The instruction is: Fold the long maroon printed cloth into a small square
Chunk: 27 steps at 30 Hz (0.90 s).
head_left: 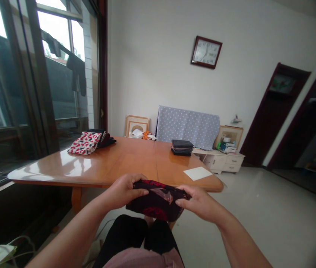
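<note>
Between my hands is a folded dark cloth (pixel 158 203) with red and pinkish patterns, held up in front of the table's near edge, above my lap. My left hand (pixel 128 191) grips its left end, thumb on top and fingers behind. At the right end my right hand (pixel 195 201) pinches it the same way. Part of each hand's fingers is hidden behind the cloth. A neat stack of folded dark cloths (pixel 182 147) sits toward the table's far right. On the left lies a loose pile with a white cloth patterned in red and black (pixel 85 143) and darker pieces.
The brown wooden table (pixel 130 160) spans the view before me, with a white sheet (pixel 197 173) near its right corner. Behind it stand a white cabinet (pixel 225 162), a draped blue-grey dotted cloth (pixel 187 126) and framed pictures. Glass windows line the left.
</note>
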### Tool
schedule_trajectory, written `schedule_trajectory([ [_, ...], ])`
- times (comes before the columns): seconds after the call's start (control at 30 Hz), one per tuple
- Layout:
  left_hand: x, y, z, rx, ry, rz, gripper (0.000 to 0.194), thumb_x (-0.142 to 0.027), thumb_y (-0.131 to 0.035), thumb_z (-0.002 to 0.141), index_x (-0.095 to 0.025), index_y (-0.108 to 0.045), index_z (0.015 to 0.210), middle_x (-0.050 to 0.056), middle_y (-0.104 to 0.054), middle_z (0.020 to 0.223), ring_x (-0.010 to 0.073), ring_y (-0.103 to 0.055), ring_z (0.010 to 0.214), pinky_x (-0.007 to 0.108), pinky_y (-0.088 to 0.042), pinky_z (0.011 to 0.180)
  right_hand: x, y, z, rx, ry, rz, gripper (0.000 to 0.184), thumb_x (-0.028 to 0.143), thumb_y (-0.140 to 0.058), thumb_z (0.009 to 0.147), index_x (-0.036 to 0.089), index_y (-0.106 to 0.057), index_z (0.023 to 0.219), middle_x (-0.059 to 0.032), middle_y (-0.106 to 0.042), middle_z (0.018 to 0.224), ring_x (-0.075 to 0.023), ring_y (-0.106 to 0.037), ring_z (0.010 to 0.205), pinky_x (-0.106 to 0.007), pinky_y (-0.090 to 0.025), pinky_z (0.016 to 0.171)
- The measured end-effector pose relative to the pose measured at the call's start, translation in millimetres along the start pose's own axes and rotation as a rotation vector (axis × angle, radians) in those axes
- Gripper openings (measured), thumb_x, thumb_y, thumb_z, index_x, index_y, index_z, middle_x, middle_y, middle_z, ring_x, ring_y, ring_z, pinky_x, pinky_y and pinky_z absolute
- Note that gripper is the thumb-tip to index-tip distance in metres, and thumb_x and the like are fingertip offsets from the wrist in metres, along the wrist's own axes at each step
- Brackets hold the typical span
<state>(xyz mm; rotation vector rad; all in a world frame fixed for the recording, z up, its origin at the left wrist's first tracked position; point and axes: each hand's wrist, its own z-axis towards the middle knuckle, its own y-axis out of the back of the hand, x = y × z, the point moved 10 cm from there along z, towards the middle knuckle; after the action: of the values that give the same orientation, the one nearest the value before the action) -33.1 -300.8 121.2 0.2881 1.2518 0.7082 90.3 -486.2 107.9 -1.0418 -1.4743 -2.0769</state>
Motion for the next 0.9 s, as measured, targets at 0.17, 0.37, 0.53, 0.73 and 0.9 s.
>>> schedule_trajectory([
  [0.17,8,-1.0,-3,0.098,0.051,0.059,0.035,-0.042,-0.071,0.082,-0.021,-0.072,0.111,0.005,-0.075,0.099,0.0237,-0.069,0.089,0.029,-0.05,0.074,12,0,1,-0.009,0.085,0.014,0.028,0.033,-0.063,0.091,0.02,-0.075,0.112,-0.0027,-0.075,0.106,-0.0215,-0.065,0.095,-0.03,-0.049,0.084],
  [0.37,-5,-19.9,-7,0.204,0.081,0.406,0.069,-0.047,-0.081,0.069,-0.03,-0.065,0.134,0.006,-0.074,0.119,0.0309,-0.067,0.105,0.035,-0.049,0.086,17,-8,3,0.0,0.051,-0.052,0.021,0.027,-0.057,0.092,0.02,-0.075,0.101,0.001,-0.073,0.088,-0.0163,-0.064,0.08,-0.024,-0.045,0.067],
  [0.53,-14,-47.2,-4,0.243,0.0,0.259,0.042,-0.036,-0.067,0.082,-0.027,-0.069,0.122,0.003,-0.075,0.118,0.0246,-0.068,0.104,0.03,-0.049,0.087,11,-4,5,-0.046,0.042,-0.105,0.023,0.026,-0.056,0.092,0.024,-0.075,0.104,0.0018,-0.075,0.092,-0.0169,-0.066,0.083,-0.026,-0.047,0.071],
  [0.73,6,-23.3,23,0.03,0.135,0.526,0.034,-0.043,-0.064,0.084,-0.023,-0.07,0.11,0.008,-0.077,0.103,0.0272,-0.071,0.093,0.031,-0.047,0.073,-16,38,-9,-0.645,-0.029,-0.226,0.042,0.05,-0.07,0.085,0.021,-0.071,0.115,-0.0093,-0.072,0.115,-0.0268,-0.064,0.106,-0.038,-0.048,0.093],
  [0.9,-16,-12.0,46,-0.102,0.15,0.739,0.031,-0.045,-0.058,0.09,-0.025,-0.066,0.112,0.008,-0.076,0.1,0.0282,-0.072,0.093,0.031,-0.046,0.07,-51,-22,7,-0.492,-0.266,0.386,0.055,0.07,-0.063,0.085,0.016,-0.072,0.09,-0.008,-0.073,0.082,-0.0218,-0.067,0.076,-0.035,-0.053,0.073],
])
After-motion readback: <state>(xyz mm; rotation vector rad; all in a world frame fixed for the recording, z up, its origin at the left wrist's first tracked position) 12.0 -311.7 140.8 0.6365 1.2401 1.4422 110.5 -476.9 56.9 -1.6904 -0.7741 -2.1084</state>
